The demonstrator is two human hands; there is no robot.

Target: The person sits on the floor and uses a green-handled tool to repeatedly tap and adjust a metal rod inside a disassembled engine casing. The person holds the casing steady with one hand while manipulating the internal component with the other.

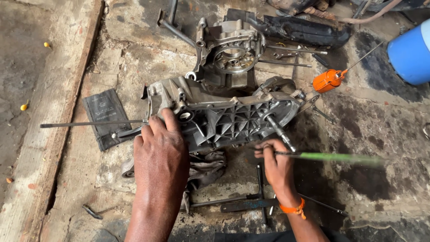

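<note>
Mid-frame, left hand pressing flat on engine casing, right hand fingers clenched on green-handled screwdriver, liable to slip off greasy metal

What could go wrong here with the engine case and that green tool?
The left hand alone steadies the engine case, which rests partly on a rag, so it might rock. The green-handled tool in the right hand is blurred, near the protruding shaft; it might strike it.
</note>
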